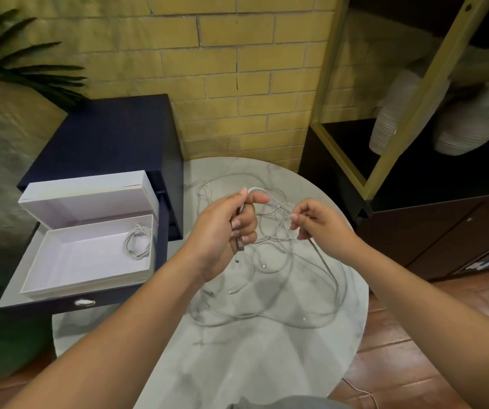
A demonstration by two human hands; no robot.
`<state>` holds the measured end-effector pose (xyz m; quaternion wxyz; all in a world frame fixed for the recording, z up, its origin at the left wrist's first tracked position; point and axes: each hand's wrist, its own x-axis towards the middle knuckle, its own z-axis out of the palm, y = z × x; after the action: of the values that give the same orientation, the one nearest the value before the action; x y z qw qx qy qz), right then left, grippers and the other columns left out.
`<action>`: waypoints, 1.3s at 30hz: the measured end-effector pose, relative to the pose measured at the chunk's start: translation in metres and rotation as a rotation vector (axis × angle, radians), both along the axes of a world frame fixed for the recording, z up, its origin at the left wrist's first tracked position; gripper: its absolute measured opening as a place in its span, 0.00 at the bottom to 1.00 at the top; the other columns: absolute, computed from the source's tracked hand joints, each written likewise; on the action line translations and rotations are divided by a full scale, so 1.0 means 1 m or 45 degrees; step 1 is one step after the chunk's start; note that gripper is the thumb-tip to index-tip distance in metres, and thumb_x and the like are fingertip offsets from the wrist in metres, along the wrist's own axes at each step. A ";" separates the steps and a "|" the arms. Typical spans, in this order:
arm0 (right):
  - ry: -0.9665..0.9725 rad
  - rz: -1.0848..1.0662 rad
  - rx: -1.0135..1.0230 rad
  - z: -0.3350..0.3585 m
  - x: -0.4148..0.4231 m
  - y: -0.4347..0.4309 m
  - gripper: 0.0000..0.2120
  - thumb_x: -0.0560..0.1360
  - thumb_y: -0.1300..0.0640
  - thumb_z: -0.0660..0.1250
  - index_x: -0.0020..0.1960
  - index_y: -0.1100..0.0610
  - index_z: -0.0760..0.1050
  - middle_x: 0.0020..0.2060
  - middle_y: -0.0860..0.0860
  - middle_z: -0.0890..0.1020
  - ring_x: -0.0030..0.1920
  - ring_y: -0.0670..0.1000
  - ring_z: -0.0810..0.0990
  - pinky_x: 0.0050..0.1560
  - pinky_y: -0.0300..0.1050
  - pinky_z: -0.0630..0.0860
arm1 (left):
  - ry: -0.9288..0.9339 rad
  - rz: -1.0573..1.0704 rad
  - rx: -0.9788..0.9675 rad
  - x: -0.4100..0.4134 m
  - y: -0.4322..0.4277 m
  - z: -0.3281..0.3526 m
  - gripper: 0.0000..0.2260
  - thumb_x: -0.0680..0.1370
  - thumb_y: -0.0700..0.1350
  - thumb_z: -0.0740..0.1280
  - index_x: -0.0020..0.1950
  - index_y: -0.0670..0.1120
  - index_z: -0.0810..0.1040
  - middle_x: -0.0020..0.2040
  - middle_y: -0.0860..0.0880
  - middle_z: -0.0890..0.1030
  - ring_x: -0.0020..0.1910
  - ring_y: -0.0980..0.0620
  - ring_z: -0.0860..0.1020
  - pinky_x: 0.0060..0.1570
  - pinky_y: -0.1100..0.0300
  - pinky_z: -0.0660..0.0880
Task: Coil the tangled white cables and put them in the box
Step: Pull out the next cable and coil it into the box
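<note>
A tangle of thin white cables sprawls over the round marble table. My left hand is closed around a small bundle of cable loops, with one loop arching over the thumb. My right hand pinches a strand of the same cable between fingertips, and the strand trails down to the right. An open white box lies in a pulled-out drawer to the left of the table. One coiled white cable rests in the box's far right corner.
The box's lid stands propped up behind it against the dark blue drawer cabinet. A yellow brick wall is behind, a dark shelf unit with white vases at right, and plant leaves at left. Several cable plugs lie loose on the table.
</note>
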<state>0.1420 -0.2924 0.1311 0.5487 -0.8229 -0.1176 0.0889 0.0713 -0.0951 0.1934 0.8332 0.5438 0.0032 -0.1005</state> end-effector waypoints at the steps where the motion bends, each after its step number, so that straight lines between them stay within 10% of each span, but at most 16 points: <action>1: 0.017 0.042 -0.065 0.000 -0.004 0.002 0.04 0.79 0.60 0.64 0.46 0.59 0.75 0.35 0.51 0.80 0.30 0.46 0.76 0.34 0.39 0.75 | -0.021 0.001 0.021 0.001 -0.001 0.000 0.16 0.84 0.45 0.52 0.51 0.42 0.78 0.25 0.53 0.60 0.25 0.57 0.57 0.28 0.64 0.59; 9: -0.008 0.555 -0.473 0.023 -0.029 0.029 0.06 0.78 0.53 0.65 0.45 0.54 0.78 0.33 0.45 0.81 0.33 0.49 0.75 0.35 0.46 0.74 | -0.184 0.046 0.314 0.009 0.000 -0.013 0.13 0.85 0.43 0.52 0.60 0.47 0.75 0.47 0.52 0.83 0.43 0.56 0.80 0.52 0.61 0.78; 16: -0.068 0.713 -0.622 0.037 -0.036 0.036 0.10 0.78 0.50 0.66 0.55 0.52 0.80 0.37 0.45 0.81 0.32 0.39 0.75 0.34 0.31 0.67 | -0.185 0.164 0.527 0.011 0.015 -0.038 0.13 0.83 0.42 0.56 0.66 0.50 0.73 0.62 0.52 0.79 0.59 0.59 0.79 0.62 0.62 0.72; 22: -0.550 0.596 -0.799 0.055 -0.027 0.035 0.07 0.77 0.54 0.67 0.53 0.53 0.81 0.42 0.44 0.78 0.41 0.41 0.73 0.43 0.35 0.69 | -0.273 -0.027 1.060 0.007 0.027 -0.050 0.14 0.83 0.43 0.58 0.67 0.45 0.75 0.52 0.61 0.81 0.49 0.66 0.80 0.50 0.75 0.72; 27: -0.659 0.556 -0.825 0.057 -0.017 0.032 0.05 0.77 0.58 0.66 0.51 0.53 0.80 0.44 0.44 0.76 0.44 0.44 0.73 0.46 0.47 0.75 | -0.230 -0.118 1.119 0.000 0.025 -0.053 0.13 0.83 0.43 0.56 0.63 0.44 0.76 0.43 0.49 0.84 0.41 0.55 0.81 0.51 0.63 0.76; 32: -0.804 0.496 -0.686 0.057 -0.015 0.032 0.07 0.78 0.60 0.64 0.51 0.57 0.81 0.44 0.47 0.77 0.44 0.44 0.73 0.45 0.32 0.70 | -0.253 -0.258 1.157 -0.007 0.025 -0.040 0.14 0.83 0.51 0.55 0.47 0.51 0.78 0.47 0.50 0.84 0.41 0.55 0.78 0.53 0.57 0.75; 39: -0.904 0.450 -0.702 0.059 -0.010 0.030 0.07 0.78 0.59 0.64 0.52 0.58 0.81 0.45 0.50 0.78 0.47 0.49 0.77 0.47 0.45 0.75 | -0.202 -0.362 1.062 -0.007 0.026 -0.033 0.13 0.84 0.41 0.55 0.66 0.49 0.71 0.46 0.53 0.83 0.37 0.61 0.79 0.39 0.73 0.70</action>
<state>0.1318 -0.2622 0.1898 0.2127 -0.8846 -0.4076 -0.0777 0.0646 -0.0686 0.1601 0.5183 0.8343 -0.0955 -0.1622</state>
